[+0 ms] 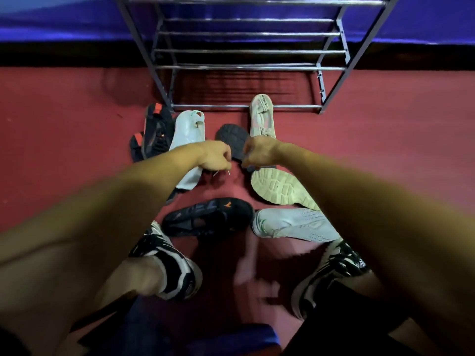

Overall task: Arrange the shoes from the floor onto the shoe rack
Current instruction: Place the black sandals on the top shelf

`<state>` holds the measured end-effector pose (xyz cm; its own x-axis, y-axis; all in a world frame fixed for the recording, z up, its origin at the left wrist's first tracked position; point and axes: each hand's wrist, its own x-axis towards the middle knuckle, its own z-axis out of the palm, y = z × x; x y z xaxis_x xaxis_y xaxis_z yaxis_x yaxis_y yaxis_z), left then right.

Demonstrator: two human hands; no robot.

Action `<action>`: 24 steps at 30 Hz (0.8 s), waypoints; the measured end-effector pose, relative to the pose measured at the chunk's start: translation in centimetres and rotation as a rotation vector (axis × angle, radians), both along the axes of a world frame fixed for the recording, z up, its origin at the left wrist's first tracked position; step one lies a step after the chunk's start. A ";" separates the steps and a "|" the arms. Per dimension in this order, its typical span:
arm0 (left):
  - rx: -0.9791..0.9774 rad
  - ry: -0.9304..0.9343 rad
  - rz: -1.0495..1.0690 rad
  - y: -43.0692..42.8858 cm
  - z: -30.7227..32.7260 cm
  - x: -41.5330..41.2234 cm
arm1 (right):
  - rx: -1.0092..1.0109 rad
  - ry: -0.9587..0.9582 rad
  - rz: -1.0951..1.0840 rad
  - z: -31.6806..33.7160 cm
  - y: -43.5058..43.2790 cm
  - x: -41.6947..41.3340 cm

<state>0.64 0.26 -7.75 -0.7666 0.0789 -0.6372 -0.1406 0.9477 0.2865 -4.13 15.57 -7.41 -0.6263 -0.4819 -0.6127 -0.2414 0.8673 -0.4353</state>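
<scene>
Several shoes lie on the red floor in front of an empty metal shoe rack (244, 107). In the middle, a dark shoe (231, 136) lies sole up. My left hand (216, 156) is curled, and thin lace ends stick out below its fingers. My right hand (259, 153) curls round the near end of that dark shoe. Around them are a black-and-red shoe (156, 129), a pale mint shoe (189, 129), a beige shoe (262, 116) leaning on the rack's bottom bar, a beige shoe lying sole up (277, 187), a black shoe (208, 218) and a white shoe (293, 224).
My own feet in black-and-white trainers (177, 268) (331, 276) stand either side of the pile. The rack stands against a blue wall (64, 19) with a black skirting. Bare red floor (385, 129) stretches to the left and right.
</scene>
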 end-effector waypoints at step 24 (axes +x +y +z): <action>-0.047 -0.220 -0.023 -3.8 -12.9 5.4 | 0.269 -0.133 0.183 -13.5 -3.8 4.4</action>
